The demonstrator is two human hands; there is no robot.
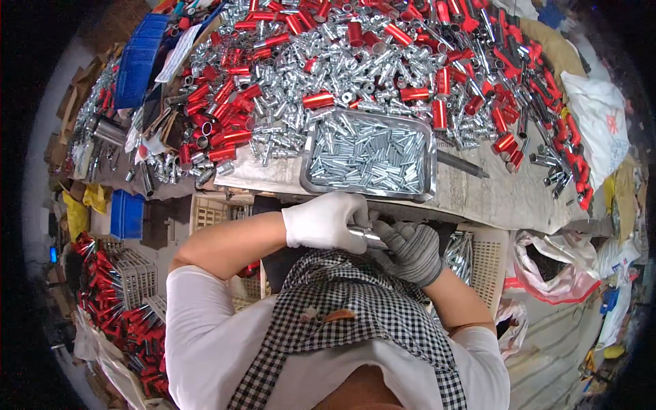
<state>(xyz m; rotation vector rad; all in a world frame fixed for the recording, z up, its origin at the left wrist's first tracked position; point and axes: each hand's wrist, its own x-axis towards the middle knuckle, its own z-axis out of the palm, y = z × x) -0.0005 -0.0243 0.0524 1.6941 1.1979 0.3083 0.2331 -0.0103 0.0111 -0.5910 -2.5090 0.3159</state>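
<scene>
My left hand, in a white glove, is closed around one end of a shiny silver metal cylinder. The other end is gripped by my right hand, which wears a grey striped glove. Both hands are close together in front of my checked apron, just below the bench edge; my fingers hide much of the cylinder. Right beyond them, a rectangular metal tray full of short silver pins rests on the bench.
Red tubes and silver fittings lie heaped across the bench. A dark metal bar sticks out right of the tray. Cream plastic crates stand below the edge. Red-handled parts fill the lower left; a white sack stands right.
</scene>
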